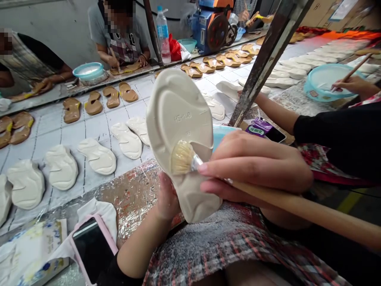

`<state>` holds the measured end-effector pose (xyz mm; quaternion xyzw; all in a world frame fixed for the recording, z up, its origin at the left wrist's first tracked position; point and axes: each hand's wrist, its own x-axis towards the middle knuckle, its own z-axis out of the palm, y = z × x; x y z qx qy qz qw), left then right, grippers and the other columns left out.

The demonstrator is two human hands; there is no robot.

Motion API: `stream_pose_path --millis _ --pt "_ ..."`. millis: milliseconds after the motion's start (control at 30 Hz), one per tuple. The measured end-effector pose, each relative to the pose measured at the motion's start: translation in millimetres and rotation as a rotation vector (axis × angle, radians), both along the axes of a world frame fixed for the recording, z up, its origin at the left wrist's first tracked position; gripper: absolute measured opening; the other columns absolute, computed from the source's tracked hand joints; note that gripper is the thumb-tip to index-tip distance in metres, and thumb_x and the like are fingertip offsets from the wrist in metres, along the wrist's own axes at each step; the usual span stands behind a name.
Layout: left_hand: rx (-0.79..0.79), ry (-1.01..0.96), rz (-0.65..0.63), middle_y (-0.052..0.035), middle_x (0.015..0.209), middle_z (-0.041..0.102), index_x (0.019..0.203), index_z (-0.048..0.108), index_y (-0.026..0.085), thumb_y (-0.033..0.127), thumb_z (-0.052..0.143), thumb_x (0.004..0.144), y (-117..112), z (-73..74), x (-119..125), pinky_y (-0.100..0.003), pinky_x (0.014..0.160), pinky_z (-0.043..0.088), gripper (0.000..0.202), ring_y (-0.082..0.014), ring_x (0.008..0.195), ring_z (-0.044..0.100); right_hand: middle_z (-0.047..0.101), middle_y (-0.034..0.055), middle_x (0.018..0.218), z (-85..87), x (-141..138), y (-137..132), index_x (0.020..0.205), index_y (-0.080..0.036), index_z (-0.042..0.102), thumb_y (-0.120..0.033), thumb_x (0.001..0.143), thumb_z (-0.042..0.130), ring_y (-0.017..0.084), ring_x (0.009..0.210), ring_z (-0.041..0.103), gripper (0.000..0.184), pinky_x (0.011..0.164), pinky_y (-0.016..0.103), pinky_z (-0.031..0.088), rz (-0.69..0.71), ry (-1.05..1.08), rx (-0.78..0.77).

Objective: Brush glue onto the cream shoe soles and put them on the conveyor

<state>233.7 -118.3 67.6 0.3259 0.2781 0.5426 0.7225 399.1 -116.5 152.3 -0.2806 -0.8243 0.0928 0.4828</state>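
The left hand point(168, 196) gripped a pale foam insole point(178, 127) upright by its lower end. The right hand point(253, 167) held a wooden-handled brush point(184, 159), bristles touching the insole. White insoles point(98, 156) and tan insoles point(112, 97) lay in rows on the table point(59, 135); a phone point(92, 248) in a pink case lay nearby.

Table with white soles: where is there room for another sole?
A patch of shiny plastic sheet shows between the phone and the row of white soles. A strip of lined paper shows between the white soles and the tan soles. It is crowded by the big white sole in the left hand.
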Motion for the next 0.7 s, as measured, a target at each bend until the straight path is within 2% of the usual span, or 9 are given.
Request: stream_pose_path --millis 67,100,200,267,367,433,567,633,700 --pt "0.05 -0.006 0.127 -0.0072 0.122 0.073 0.123 0.072 0.023 0.073 0.059 0.087 0.0 2.3 -0.5 -0.043 0.114 0.05 0.063 -0.0333 0.148 0.042 0.072 0.0012 0.077 -4.4 -0.7 -1.4 0.09 -0.02 0.07 -0.025 0.097 0.069 0.012 0.07 0.066 0.008 0.07 0.029 0.056 0.009 -0.027 0.046" --pt "0.065 -0.03 0.127 -0.0077 0.122 0.073 0.123 0.072 0.023 0.073 0.054 0.089 0.4 2.7 -1.4 -0.042 0.112 0.052 0.063 -0.0338 0.144 0.048 0.071 0.0012 0.074 -8.0 0.3 -3.1 0.087 -0.019 0.068 -0.025 0.098 0.066 0.012 0.067 0.065 0.013 0.068 0.029 0.055 0.037 -0.062 0.072" --pt "0.068 -0.119 -0.065 -0.0129 0.113 0.075 0.121 0.073 0.02 0.085 0.038 0.088 1.6 3.6 -5.7 -0.047 0.094 0.061 0.081 -0.0374 0.113 0.07 0.068 0.0019 0.068 -17.7 6.5 -9.7 0.083 -0.017 0.067 -0.022 0.099 0.063 0.012 0.062 0.061 0.017 0.064 0.03 0.053 0.109 -0.173 0.102" --pt "0.054 -0.137 -0.137 -0.0146 0.111 0.075 0.121 0.074 0.018 0.087 0.037 0.086 1.6 5.6 -8.6 -0.049 0.087 0.062 0.086 -0.037 0.1 0.073 0.068 0.0027 0.07 -20.5 11.1 -12.0 0.087 -0.016 0.068 -0.019 0.096 0.068 0.013 0.065 0.062 0.009 0.068 0.031 0.054 0.064 -0.166 0.06" --pt "0.062 -0.118 -0.088 -0.0142 0.116 0.075 0.123 0.073 0.018 0.082 0.042 0.089 2.0 11.8 -12.4 -0.045 0.09 0.061 0.079 -0.034 0.102 0.072 0.069 0.0028 0.072 -22.4 16.5 -10.9 0.089 -0.016 0.068 -0.018 0.092 0.074 0.013 0.069 0.065 0.007 0.07 0.03 0.054 0.036 -0.059 0.031" --pt "0.056 -0.123 -0.062 -0.0146 0.116 0.074 0.124 0.072 0.017 0.08 0.04 0.091 3.4 17.3 -15.2 -0.044 0.09 0.061 0.078 -0.0327 0.101 0.073 0.068 0.0028 0.069 -24.2 20.2 -10.8 0.088 -0.015 0.067 -0.02 0.096 0.069 0.012 0.064 0.064 0.01 0.066 0.03 0.052 0.108 -0.047 0.011" --pt "-0.027 -0.128 -0.023 -0.0157 0.109 0.075 0.122 0.071 0.014 0.08 0.038 0.091 8.0 27.3 -19.0 -0.051 0.091 0.06 0.079 -0.0358 0.101 0.073 0.063 0.0029 0.06 -24.9 27.4 -16.5 0.084 -0.013 0.066 -0.027 0.103 0.057 0.012 0.054 0.059 0.026 0.057 0.03 0.048 0.263 -0.131 -0.126" --pt "-0.018 -0.119 0.014 -0.0158 0.107 0.075 0.12 0.072 0.014 0.079 0.035 0.093 10.7 30.9 -18.7 -0.052 0.094 0.059 0.079 -0.0366 0.105 0.072 0.067 0.0044 0.065 -24.5 27.8 -18.6 0.087 -0.011 0.069 -0.028 0.1 0.063 0.012 0.058 0.062 0.022 0.06 0.029 0.052 0.263 -0.014 -0.186" --pt "0.0 -0.124 0.031 -0.0163 0.107 0.075 0.118 0.072 0.014 0.078 0.026 0.095 14.0 34.1 -17.3 -0.051 0.098 0.058 0.082 -0.0371 0.113 0.069 0.069 0.0057 0.071 -25.5 26.5 -18.9 0.091 -0.011 0.07 -0.022 0.095 0.071 0.013 0.063 0.065 0.011 0.063 0.029 0.054 0.198 0.129 -0.177"
